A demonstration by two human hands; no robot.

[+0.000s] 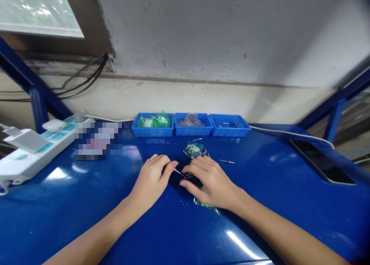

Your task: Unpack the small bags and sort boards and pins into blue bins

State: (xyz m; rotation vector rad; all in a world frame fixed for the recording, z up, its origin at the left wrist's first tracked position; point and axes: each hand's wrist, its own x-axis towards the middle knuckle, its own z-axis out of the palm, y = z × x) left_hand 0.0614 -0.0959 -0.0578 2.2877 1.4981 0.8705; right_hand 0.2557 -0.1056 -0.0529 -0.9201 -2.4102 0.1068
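My left hand (154, 176) is closed, with thumb and forefinger pinching a thin metal blind rivet (179, 172) that points toward the right hand. My right hand (209, 178) is curled palm down, and a few slim rivets (187, 176) show between its thumb and forefinger. Behind its knuckles, several loose rivets (204, 154) lie by a small green plastic bag (193, 148). Another piece of green plastic (206, 206) sticks out from beneath the right hand. Single rivets rest apart, one to the right (227, 161) and one farther back (197, 139). The right palm hides what lies under it.
Three blue bins line the wall: one with green bags (152, 132), one with clear bagged pieces (193, 131), one with a few rivets (230, 132). A white power strip (34, 149) stands left on the blue table (138, 234); a black phone (322, 161) lies right.
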